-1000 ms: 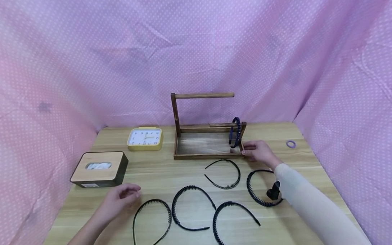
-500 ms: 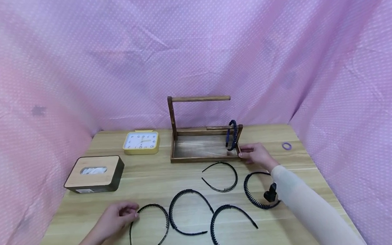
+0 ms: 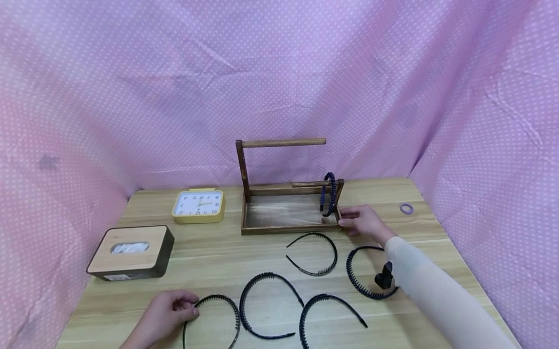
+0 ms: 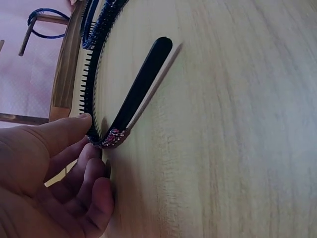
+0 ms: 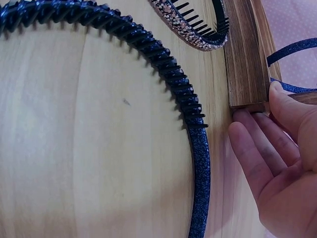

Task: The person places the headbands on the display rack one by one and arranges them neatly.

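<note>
At the lower left in the head view, my left hand (image 3: 166,314) pinches a thin black toothed headband (image 3: 238,319) by its upper left side. The left wrist view shows thumb and fingers on that headband (image 4: 141,82), near a patch of pink glitter. My right hand (image 3: 366,224) grips the right front corner of a brown wooden rack (image 3: 286,229), thumb over the edge. A dark blue headband (image 3: 332,196) hangs on the rack's short lower bar (image 3: 307,184). The long upper bar (image 3: 283,143) carries nothing.
Several dark headbands lie on the table, including a middle one (image 3: 241,309), a front one (image 3: 302,322), a small one (image 3: 335,257) and one by my right sleeve (image 3: 352,274). A tissue box (image 3: 130,259), yellow clock (image 3: 199,218) and purple ring (image 3: 401,207) surround them.
My left hand has come down onto the left headband and taken hold of it. My right hand stays on the rack's corner. The head view has shifted slightly.
</note>
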### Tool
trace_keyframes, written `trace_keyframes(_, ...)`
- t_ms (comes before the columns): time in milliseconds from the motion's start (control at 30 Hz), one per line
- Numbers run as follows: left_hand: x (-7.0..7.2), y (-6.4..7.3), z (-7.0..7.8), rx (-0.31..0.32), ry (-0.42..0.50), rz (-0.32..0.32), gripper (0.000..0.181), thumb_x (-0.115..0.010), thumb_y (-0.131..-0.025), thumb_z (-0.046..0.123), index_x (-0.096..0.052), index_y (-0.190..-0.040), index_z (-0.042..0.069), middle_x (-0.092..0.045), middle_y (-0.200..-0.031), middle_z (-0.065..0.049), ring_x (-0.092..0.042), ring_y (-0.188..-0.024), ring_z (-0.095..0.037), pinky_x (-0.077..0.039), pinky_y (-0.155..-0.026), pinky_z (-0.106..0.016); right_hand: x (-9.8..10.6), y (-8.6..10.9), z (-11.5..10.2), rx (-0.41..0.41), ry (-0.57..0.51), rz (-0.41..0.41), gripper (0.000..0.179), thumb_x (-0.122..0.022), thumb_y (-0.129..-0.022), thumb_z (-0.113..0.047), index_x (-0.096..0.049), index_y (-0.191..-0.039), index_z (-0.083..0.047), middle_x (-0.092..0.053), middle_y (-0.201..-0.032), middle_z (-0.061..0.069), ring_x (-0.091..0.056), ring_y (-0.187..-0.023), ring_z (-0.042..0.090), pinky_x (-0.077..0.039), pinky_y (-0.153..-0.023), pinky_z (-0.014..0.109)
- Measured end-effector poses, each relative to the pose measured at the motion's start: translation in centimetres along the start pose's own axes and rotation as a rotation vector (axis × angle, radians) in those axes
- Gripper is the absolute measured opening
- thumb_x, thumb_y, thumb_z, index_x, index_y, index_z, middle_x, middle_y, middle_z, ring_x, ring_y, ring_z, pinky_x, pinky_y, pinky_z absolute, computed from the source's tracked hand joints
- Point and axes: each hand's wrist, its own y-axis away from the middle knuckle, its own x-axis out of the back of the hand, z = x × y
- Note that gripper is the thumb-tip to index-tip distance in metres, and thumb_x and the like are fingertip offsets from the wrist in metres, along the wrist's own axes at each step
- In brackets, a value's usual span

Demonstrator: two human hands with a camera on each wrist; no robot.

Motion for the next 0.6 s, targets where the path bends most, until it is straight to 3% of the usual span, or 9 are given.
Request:
trace_keyframes(200, 0.1, 0.1, 0.3, -0.012, -0.074, 0.026, 0.014, -0.083, -0.084, 0.012, -0.078, -0.096, 0.008, -0.070, -0.081, 0.006, -0.057, -0.072, 0.003, -0.051, -0.064, -0.021, 0.0, 0.0, 0.0, -0.012, 0.012, 0.007, 0.052, -0.073, -0.096, -0.012, -0.055, -0.143, 0.004, -0.064, -0.135, 0.026, -0.071, -0.110, 0.037, -0.064, -0.085, 0.044)
trace_keyframes(400, 1.2, 0.5, 0.6, -0.049, -0.077, 0.014, 0.014, -0.083, -0.084, 0.013, -0.077, -0.096, 0.008, -0.072, -0.083, 0.005, -0.059, -0.073, 0.002, -0.053, -0.062, -0.021, 0.1, -0.2, 0.1, -0.016, 0.011, 0.003, 0.052, -0.073, -0.096, -0.012, -0.055, -0.143, 0.004, -0.064, -0.134, 0.026, -0.071, -0.110, 0.037, -0.064, -0.085, 0.044)
trace_keyframes(500, 1.9, 0.7, 0.7, -0.043, -0.045, 0.003, 0.017, -0.083, -0.085, 0.014, -0.076, -0.099, 0.006, -0.074, -0.085, 0.003, -0.062, -0.074, 0.001, -0.055, -0.062, -0.022, 0.1, -0.2, 0.0, -0.021, 0.011, 0.006, 0.052, -0.073, -0.096, -0.012, -0.056, -0.143, 0.003, -0.065, -0.134, 0.025, -0.072, -0.108, 0.035, -0.064, -0.083, 0.042)
trace_keyframes(600, 2.9, 0.7, 0.5, -0.004, 0.071, -0.063, 0.029, -0.080, -0.088, 0.013, -0.073, -0.110, -0.004, -0.075, -0.091, -0.006, -0.065, -0.076, -0.004, -0.058, -0.059, -0.027, 0.2, -0.2, 0.0, -0.025, 0.011, 0.004, 0.051, -0.073, -0.096, -0.012, -0.057, -0.143, 0.001, -0.065, -0.135, 0.024, -0.072, -0.108, 0.034, -0.064, -0.083, 0.042)
